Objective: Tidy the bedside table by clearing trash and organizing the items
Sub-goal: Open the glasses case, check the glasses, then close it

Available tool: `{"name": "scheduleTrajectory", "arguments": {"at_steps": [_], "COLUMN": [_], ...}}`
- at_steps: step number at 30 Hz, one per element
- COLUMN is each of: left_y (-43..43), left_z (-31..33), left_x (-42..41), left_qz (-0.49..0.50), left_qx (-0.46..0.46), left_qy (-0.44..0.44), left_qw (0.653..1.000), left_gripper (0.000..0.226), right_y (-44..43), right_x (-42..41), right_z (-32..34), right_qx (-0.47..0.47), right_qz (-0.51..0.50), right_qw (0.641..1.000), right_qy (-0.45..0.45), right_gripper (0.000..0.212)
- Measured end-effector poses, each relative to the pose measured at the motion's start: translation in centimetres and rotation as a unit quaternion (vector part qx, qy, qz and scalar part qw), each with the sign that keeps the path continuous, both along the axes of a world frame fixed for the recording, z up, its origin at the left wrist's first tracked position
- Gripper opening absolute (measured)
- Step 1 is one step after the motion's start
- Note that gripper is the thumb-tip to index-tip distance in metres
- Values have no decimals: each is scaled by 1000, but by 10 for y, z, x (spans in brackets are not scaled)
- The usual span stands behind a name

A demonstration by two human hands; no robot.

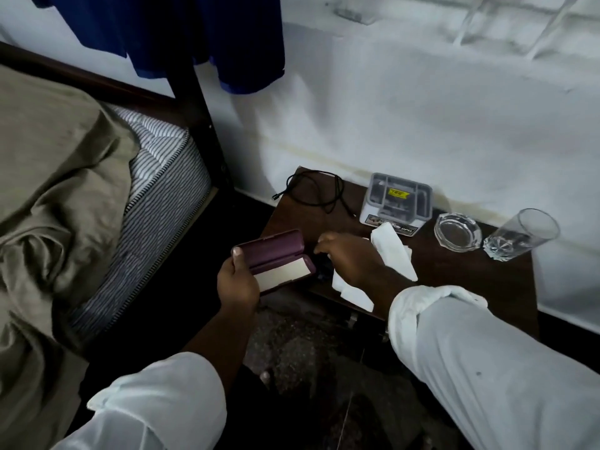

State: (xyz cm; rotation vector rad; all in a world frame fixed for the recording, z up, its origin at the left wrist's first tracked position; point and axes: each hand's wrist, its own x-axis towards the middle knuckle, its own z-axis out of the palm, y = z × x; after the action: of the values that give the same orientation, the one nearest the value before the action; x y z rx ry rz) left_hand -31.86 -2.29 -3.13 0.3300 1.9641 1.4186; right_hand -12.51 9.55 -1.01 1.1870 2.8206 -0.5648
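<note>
My left hand holds an open maroon glasses case just off the left front corner of the dark wooden bedside table. My right hand reaches down beside the case, its fingers curled over a small dark object on the table; what that object is stays unclear. White tissues lie crumpled under and behind my right wrist, and another white sheet lies at the table's front edge.
A black cable is coiled at the table's back left. A grey compartment box, a glass ashtray and an upright drinking glass stand along the wall. The bed with an olive sheet is on the left.
</note>
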Motion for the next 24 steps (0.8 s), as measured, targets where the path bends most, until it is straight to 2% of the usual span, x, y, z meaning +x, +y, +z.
{"name": "scheduleTrajectory", "arguments": {"at_steps": [3, 9, 13, 17, 21, 24], "left_y": [4, 6, 4, -2, -6, -9], "left_z": [-1, 7, 24, 37, 43, 59], "left_x": [-1, 1, 2, 10, 29, 54], "left_qz": [2, 27, 49, 33, -55, -97], "left_qx": [1, 8, 47, 87, 87, 105], "left_qy": [-4, 41, 79, -14, -85, -135], "left_qw": [1000, 999, 995, 996, 991, 980], "left_gripper": [53, 50, 45, 45, 47, 48], "right_y": [7, 18, 18, 14, -7, -31], "right_x": [-3, -4, 4, 19, 45, 66], "right_z": [-2, 6, 24, 56, 94, 117], "right_qx": [10, 2, 13, 32, -8, -27], "right_qz": [38, 40, 8, -53, -113, -151], "right_qw": [999, 999, 999, 994, 969, 948], "right_qy": [-30, -6, 49, 94, 221, 278], "right_gripper": [36, 31, 29, 26, 24, 28]}}
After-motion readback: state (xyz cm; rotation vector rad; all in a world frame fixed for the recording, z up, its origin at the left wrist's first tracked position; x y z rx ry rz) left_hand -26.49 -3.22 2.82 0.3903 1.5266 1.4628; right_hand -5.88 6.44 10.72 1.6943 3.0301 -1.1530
